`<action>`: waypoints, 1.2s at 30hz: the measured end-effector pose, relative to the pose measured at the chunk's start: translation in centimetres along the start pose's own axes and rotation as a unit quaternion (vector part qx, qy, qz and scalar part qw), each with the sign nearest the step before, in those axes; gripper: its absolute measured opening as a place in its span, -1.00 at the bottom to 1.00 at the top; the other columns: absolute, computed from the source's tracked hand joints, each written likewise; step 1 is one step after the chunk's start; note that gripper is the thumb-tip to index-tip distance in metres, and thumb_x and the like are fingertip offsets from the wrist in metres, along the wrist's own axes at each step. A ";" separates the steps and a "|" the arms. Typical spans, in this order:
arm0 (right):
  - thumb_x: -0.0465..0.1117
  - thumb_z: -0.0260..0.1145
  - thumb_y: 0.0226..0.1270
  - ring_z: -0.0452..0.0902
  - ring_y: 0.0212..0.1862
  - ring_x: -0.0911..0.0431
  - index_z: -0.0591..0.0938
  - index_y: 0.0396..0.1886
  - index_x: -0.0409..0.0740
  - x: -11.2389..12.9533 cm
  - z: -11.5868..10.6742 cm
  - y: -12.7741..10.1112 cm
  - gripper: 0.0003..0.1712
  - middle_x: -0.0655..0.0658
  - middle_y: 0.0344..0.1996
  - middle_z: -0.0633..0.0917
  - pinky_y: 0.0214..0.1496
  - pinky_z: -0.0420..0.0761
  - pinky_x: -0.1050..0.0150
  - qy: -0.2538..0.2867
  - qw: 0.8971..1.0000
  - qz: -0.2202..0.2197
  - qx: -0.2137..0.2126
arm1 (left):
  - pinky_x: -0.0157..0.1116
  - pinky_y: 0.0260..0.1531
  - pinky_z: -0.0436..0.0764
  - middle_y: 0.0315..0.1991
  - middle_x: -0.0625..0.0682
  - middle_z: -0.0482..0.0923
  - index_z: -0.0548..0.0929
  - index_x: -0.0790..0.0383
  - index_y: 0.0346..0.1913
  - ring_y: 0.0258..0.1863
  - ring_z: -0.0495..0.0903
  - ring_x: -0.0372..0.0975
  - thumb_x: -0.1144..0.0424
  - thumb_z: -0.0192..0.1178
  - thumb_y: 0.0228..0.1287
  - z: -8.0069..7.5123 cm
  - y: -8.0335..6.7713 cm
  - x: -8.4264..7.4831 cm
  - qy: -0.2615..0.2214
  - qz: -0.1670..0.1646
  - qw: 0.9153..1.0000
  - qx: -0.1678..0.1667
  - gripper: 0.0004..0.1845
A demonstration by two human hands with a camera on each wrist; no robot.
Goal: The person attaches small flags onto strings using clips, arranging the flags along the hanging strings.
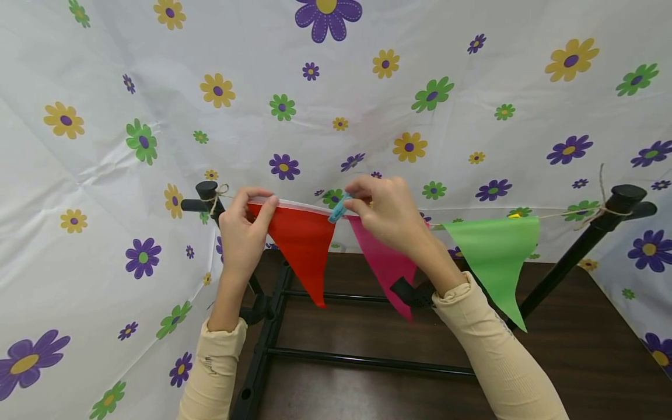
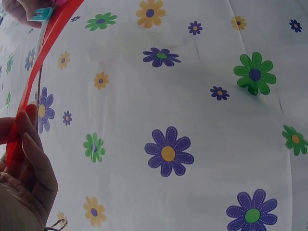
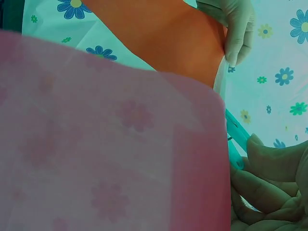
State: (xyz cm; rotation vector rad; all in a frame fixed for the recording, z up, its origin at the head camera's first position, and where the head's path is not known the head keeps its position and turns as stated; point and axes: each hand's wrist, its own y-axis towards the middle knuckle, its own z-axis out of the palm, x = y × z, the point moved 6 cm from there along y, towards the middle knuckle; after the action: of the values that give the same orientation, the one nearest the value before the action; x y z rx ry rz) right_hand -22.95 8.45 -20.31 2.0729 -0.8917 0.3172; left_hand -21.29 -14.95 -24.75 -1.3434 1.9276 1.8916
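A red triangular pennant [image 1: 307, 245] hangs along a twine line, its upper left corner pinched between the thumb and fingers of my left hand [image 1: 244, 233]. My right hand [image 1: 385, 213] pinches a blue clothespin [image 1: 339, 210] at the red pennant's upper right corner. In the right wrist view the clothespin [image 3: 236, 130] sits at the edge of the cloth; whether its jaws bite the twine I cannot tell. Just right of it hangs a pink pennant [image 1: 370, 242], partly hidden by my right hand and forearm. Farther right a green pennant [image 1: 496, 251] hangs with a yellow clothespin [image 1: 514, 216] on its top edge.
The twine [image 1: 556, 214] is tied to a black post [image 1: 593, 239] at the right and another black post [image 1: 209, 195] at the left. Black frame bars [image 1: 367, 360] lie over a dark wooden table [image 1: 367, 391]. A flower-printed white sheet [image 1: 236, 46] covers the back and sides.
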 end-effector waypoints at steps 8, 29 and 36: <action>-0.42 0.44 0.34 0.80 -0.18 -0.07 0.72 -0.10 -0.44 -0.2 -0.2 -0.1 -0.82 -0.24 -0.29 0.82 -0.45 0.53 0.38 0.011 1.000 -0.002 -0.026 | -0.41 -0.26 0.69 -0.16 0.20 0.75 0.65 0.45 0.02 -0.31 0.74 -0.10 0.23 0.29 0.47 0.0 -0.1 0.1 -0.013 -0.013 1.000 -0.012 -0.70; -0.42 0.46 0.33 0.79 -0.26 -0.05 0.73 -0.16 -0.42 -0.4 0.0 -0.3 -0.85 -0.22 -0.34 0.82 -0.60 0.17 0.38 0.006 0.998 -0.025 -0.063 | -0.43 -0.29 0.69 -0.16 0.29 0.71 0.62 0.49 0.02 -0.33 0.68 -0.35 0.32 0.27 0.48 0.0 0.0 0.4 -0.052 -0.028 0.998 -0.017 -0.74; -0.41 0.46 0.33 0.79 -0.24 -0.06 0.72 -0.15 -0.41 -0.3 0.0 -0.4 -0.85 -0.23 -0.33 0.82 -0.60 0.17 0.39 0.009 0.998 -0.022 -0.063 | -0.43 -0.30 0.69 -0.14 0.29 0.70 0.61 0.50 0.03 -0.32 0.68 -0.34 0.32 0.27 0.47 0.0 0.0 0.6 -0.056 -0.030 0.998 -0.018 -0.73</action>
State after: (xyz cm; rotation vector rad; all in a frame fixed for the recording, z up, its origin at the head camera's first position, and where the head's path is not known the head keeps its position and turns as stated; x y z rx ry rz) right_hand -22.93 8.73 -20.73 1.9670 -0.8329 0.2493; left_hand -21.62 -15.20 -25.13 -1.2594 1.7895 1.9380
